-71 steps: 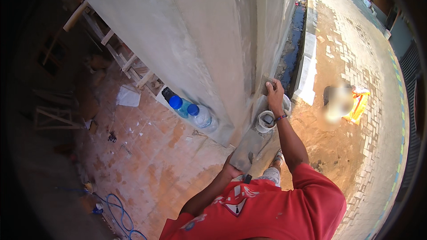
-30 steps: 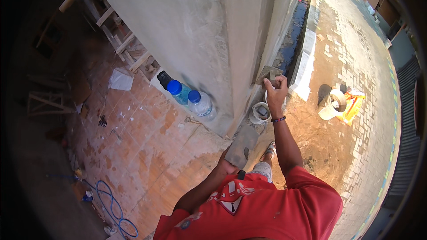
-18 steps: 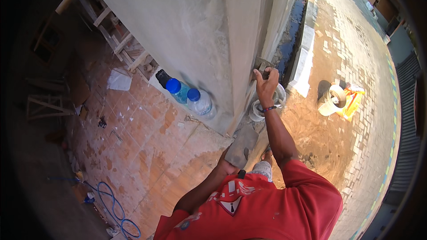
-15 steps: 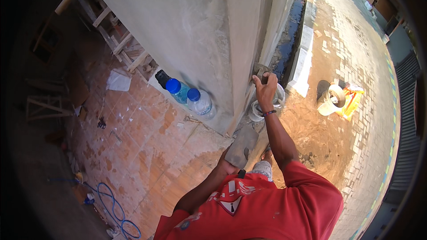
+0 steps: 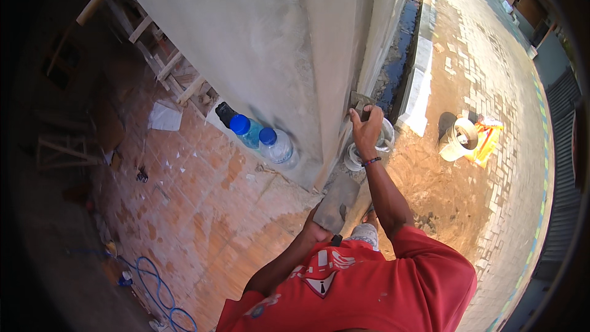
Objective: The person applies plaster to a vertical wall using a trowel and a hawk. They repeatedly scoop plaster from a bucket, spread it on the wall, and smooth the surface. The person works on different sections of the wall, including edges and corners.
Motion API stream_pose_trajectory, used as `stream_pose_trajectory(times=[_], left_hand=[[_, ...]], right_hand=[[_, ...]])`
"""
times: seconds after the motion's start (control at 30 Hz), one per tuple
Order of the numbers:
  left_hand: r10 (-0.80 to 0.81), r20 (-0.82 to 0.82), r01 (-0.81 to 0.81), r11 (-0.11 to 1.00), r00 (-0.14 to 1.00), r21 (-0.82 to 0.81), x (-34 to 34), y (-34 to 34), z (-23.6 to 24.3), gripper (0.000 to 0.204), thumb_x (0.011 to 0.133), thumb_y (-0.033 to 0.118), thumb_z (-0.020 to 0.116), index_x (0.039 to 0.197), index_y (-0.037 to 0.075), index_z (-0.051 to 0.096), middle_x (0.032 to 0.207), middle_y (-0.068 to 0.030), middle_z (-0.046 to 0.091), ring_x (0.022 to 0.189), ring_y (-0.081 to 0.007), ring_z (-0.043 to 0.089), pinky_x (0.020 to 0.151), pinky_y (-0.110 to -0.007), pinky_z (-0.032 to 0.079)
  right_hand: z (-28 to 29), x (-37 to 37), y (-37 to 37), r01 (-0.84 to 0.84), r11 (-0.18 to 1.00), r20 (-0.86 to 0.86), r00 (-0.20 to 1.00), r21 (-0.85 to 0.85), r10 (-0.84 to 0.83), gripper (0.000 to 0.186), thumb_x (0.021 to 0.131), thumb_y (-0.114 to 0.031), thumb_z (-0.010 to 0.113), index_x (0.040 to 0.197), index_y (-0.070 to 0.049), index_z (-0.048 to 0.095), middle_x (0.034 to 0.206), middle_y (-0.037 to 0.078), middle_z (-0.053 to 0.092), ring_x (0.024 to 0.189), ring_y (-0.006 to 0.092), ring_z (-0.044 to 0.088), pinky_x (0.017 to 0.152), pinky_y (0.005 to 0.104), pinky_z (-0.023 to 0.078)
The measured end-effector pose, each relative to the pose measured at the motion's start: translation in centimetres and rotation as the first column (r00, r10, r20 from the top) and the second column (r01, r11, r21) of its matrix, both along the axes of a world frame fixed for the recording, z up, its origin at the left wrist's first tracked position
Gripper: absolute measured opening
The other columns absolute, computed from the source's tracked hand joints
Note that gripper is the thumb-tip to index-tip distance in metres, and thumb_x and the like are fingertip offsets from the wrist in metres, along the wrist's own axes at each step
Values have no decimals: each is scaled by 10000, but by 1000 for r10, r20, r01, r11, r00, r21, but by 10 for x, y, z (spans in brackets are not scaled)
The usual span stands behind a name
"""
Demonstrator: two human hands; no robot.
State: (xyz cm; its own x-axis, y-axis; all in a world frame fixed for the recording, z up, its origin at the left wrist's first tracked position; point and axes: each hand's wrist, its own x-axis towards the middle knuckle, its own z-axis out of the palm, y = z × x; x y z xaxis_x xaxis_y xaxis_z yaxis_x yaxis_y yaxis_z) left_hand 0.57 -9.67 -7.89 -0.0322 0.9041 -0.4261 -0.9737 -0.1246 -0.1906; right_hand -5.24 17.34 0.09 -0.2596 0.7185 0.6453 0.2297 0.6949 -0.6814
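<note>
Clamped in the right hand (image 5: 367, 126), at the lower right edge of the grey column (image 5: 276, 43): one flat trowel (image 5: 364, 99), thin and grey, with contact against the column too small to tell. Worn on the right wrist: one dark bracelet (image 5: 371, 161) touched with red. Gripped in the left hand (image 5: 315, 229), in front of the column's foot: one flat grey board (image 5: 338, 201), rectangular, marked with a darker patch.

Just beside the column's foot, partly hidden by the right forearm: two pale buckets, one smaller bucket (image 5: 352, 158) and one larger bucket (image 5: 387, 134). Lined up along the column's left base: two blue-capped plastic bottles, one teal bottle (image 5: 249, 135) and one clear bottle (image 5: 281, 152), near one black object (image 5: 225, 114) too dark to identify.

Spread left of the column, largely in shade: a reddish tiled floor (image 5: 184, 209), blotched and littered with pale scraps. Farther left of the column: one white sheet (image 5: 165, 117), rough timber pieces (image 5: 166, 67) in a jumble, and one looped blue hose (image 5: 157, 283).

Along the column's right: one narrow drain (image 5: 399, 55) of dark water, edged with smooth pale blocks (image 5: 416, 101). Beyond, in sunlight: brown earth (image 5: 418, 178), one beige bucket (image 5: 453, 146), one orange-and-yellow sack (image 5: 491, 141), then patchy grey paving (image 5: 522, 166).
</note>
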Motion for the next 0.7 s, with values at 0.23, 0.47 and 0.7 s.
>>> stream_pose_trajectory(times=[0.23, 0.47, 0.7], left_hand=[[-61, -94, 63, 998, 994, 27, -10, -3, -10, 372, 943, 312, 420, 1268, 145, 492, 1173, -92, 562, 1054, -283, 552, 869, -592, 456], [-60, -186, 111, 955, 981, 274, -15, 4, 22, 368, 943, 278, 438, 1264, 115, 514, 1238, -82, 568, 1096, -244, 572, 916, -424, 485], [-36, -188, 59, 991, 982, 121, -19, 1, 24, 355, 947, 279, 445, 1248, 109, 530, 1231, -86, 572, 1091, -245, 578, 917, -399, 490]], right_hand=[[92, -22, 4, -14, 996, -194, 981, 83, 29, 349, 718, -160, 761, 905, -10, 509, 867, 153, 506, 820, 329, 477, 729, 403, 387], [20, -7, -3, -26, 996, -115, 993, -82, 17, 366, 718, -176, 762, 924, -18, 503, 874, 145, 507, 844, 332, 477, 727, 405, 393], [101, -12, -1, -91, 996, -247, 965, -16, 84, 348, 730, -186, 748, 910, -25, 497, 876, 144, 505, 855, 329, 484, 729, 410, 402]])
